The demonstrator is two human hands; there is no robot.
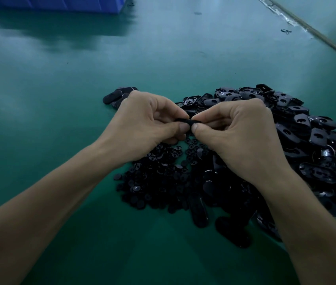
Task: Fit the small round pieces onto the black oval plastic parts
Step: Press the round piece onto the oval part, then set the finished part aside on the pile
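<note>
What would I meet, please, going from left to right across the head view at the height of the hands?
left hand → black part pinched between both hands → right hand → pile of oval parts

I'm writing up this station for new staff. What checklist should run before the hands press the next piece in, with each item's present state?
1. Grip: left hand and right hand both pinch one black part between thumb and forefinger: ok.
2. Round piece lined up on that part: fingertips hide it: cannot tell.
3. Small round pieces piled directly below the hands: ok.
4. Oval parts heaped to the right: ok.
5. Finished parts kept apart: a small group of ovals lies beyond the left hand, but whether they are fitted: cannot tell.
</note>
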